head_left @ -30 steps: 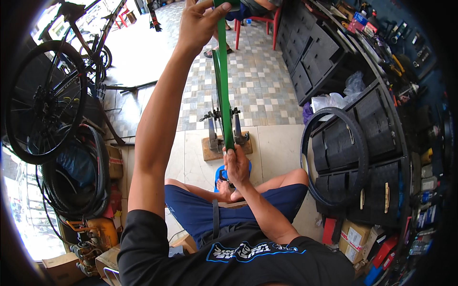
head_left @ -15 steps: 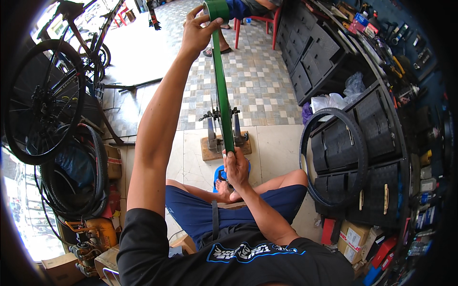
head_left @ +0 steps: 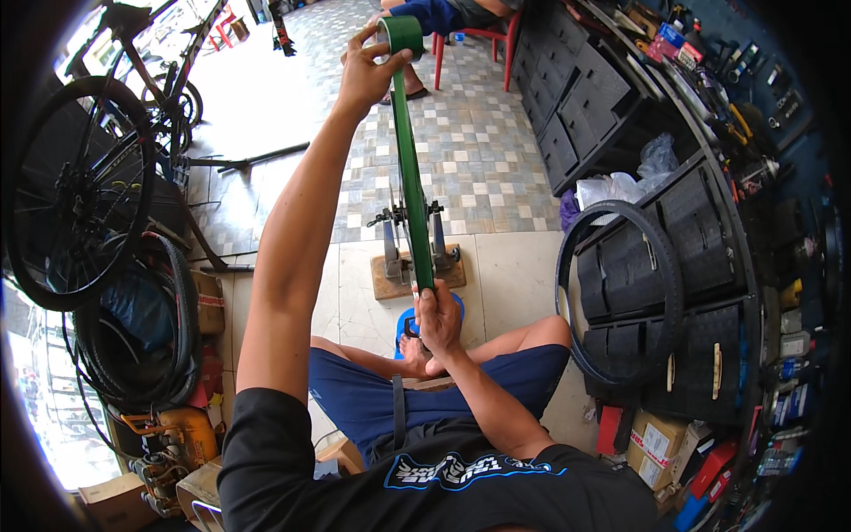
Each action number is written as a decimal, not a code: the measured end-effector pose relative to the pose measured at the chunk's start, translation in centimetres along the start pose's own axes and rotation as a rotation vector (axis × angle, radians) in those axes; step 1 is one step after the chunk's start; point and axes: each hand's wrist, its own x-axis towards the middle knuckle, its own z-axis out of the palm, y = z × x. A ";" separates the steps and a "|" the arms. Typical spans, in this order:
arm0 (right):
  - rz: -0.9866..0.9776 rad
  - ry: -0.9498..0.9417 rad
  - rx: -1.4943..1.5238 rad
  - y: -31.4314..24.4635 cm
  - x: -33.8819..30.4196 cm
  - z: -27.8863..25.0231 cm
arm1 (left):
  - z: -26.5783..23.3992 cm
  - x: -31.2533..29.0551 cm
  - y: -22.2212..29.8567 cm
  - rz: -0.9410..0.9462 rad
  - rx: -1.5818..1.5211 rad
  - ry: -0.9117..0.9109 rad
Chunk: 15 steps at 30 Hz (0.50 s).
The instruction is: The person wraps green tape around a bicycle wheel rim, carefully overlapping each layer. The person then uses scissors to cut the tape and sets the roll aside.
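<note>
A roll of green tape [head_left: 405,38] is in my left hand [head_left: 365,74], held up at arm's length with the fingers and thumb on its edges. From it a long strip of green tape [head_left: 408,160] runs down toward me along a bicycle wheel seen nearly edge-on. The wheel sits in a truing stand [head_left: 438,238] on a wooden base [head_left: 387,280]. My right hand [head_left: 438,321] is closed at the near end, pinching the tape against the rim. Its fingertips partly hide the strip's lower end.
A bicycle [head_left: 93,177] and several tires [head_left: 182,355] stand at the left. A loose tire [head_left: 567,293] leans against black drawers at the right. Beneath the stand's near side lies a blue object [head_left: 454,306]. Beyond, another person sits on a red chair [head_left: 509,53].
My left hand has lowered slightly with the tape roll, and the roll is turned a little. My right hand has slipped slightly nearer to me along the wheel.
</note>
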 end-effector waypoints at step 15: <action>0.017 0.005 -0.004 0.6 -0.3 -0.1 | 0.6 -1.7 -1.6 -0.082 0.038 -0.038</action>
